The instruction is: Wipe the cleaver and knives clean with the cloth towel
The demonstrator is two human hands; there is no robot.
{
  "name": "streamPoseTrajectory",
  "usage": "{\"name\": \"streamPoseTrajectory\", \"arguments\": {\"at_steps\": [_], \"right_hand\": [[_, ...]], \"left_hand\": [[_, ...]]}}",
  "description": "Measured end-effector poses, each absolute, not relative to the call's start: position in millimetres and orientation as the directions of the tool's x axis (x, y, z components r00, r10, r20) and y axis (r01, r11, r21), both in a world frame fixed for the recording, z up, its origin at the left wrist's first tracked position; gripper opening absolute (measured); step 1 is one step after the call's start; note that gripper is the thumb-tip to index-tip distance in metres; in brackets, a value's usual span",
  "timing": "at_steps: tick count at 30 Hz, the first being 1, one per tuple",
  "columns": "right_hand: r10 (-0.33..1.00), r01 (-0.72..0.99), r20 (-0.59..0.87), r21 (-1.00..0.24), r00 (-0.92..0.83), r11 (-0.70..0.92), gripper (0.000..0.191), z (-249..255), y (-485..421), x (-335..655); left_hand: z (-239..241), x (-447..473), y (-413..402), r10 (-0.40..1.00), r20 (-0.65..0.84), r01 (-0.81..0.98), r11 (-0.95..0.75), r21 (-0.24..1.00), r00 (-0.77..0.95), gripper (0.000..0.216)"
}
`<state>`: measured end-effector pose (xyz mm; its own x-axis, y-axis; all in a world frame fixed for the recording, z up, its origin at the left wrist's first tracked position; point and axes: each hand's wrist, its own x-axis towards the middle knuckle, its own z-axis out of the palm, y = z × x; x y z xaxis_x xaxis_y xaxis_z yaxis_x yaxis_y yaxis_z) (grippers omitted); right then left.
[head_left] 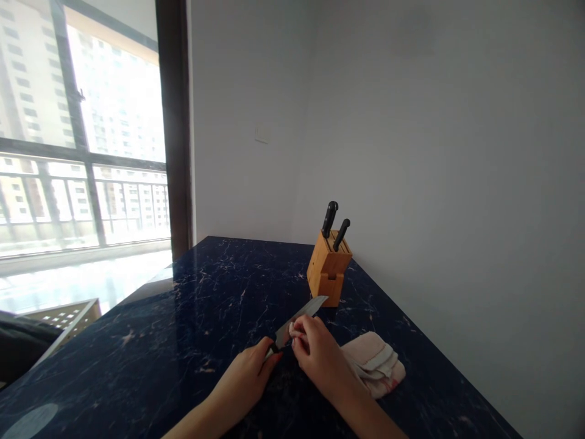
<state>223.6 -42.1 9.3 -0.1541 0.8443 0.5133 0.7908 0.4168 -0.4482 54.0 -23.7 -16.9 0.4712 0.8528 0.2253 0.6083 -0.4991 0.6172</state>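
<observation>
A kitchen knife (302, 316) with a steel blade points away from me, tip toward the wooden knife block (328, 266). My left hand (249, 378) is closed round its dark handle. My right hand (320, 356) pinches a small piece of light cloth against the blade near the handle. A folded pinkish-white cloth (377, 363) lies on the counter just right of my right hand.
The dark blue marbled counter (192, 317) runs along a white wall on the right. The knife block stands near the wall with two black-handled knives (335, 225) in its slots. A large window is at the left.
</observation>
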Motion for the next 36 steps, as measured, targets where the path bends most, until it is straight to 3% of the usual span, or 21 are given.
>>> {"name": "streamPoseTrajectory", "arguments": {"at_steps": [6, 15, 23, 30, 36], "right_hand": [[0.826, 0.804, 0.560, -0.460, -0.066, 0.376, 0.019, 5, -34, 235], [0.833, 0.766, 0.508, -0.438, -0.220, 0.470, 0.021, 8, -49, 211], [0.815, 0.763, 0.578, -0.511, -0.036, 0.396, 0.015, 2, -26, 236], [0.823, 0.746, 0.535, -0.467, -0.191, 0.476, 0.018, 7, -44, 217], [0.800, 0.794, 0.599, -0.491, 0.009, 0.358, 0.015, -1, -14, 252]], "left_hand": [[-18, 53, -24, 0.849, 0.223, 0.612, -0.505, 0.610, 0.478, 0.015], [-23, 53, -24, 0.825, 0.244, 0.603, -0.545, 0.582, 0.510, 0.016], [-23, 52, -24, 0.833, 0.212, 0.662, -0.539, 0.520, 0.511, 0.015], [-22, 53, -26, 0.832, 0.211, 0.668, -0.541, 0.511, 0.512, 0.018], [-19, 52, -27, 0.835, 0.217, 0.670, -0.539, 0.510, 0.506, 0.021]]}}
